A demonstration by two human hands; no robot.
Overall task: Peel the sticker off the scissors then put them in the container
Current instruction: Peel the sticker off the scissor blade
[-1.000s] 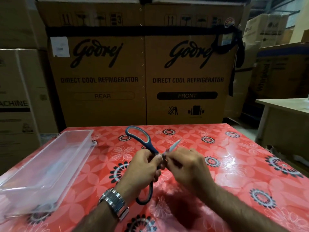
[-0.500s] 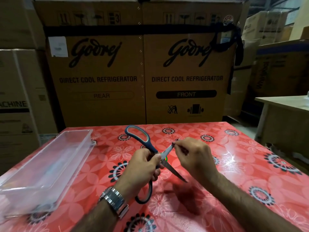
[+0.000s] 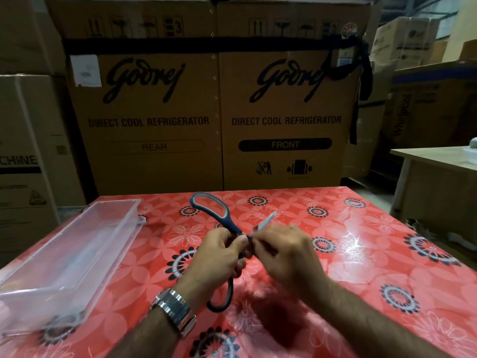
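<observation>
- Fingers of the right hand are curled, with the tips pinched on the scissors at the root of the blade. Whether a sticker edge lies between them cannot be told: too small and blurred.
- Left hand grasps the scissors around the handle shanks. One loop stands up beyond the hands, the other hangs below, and the blade tip points up and to the right.
- Scissors are held above the table, well apart from the container, which lies to the left with its open side up.
- Step in hand: peeling. Judged unfinished; the sticker itself is not visible.
- Next move calls for a sure hold on a lifted corner, then a slow pull along the blade with fingertips off the cutting edge. After that, carry the scissors left and lay them in the container.
</observation>
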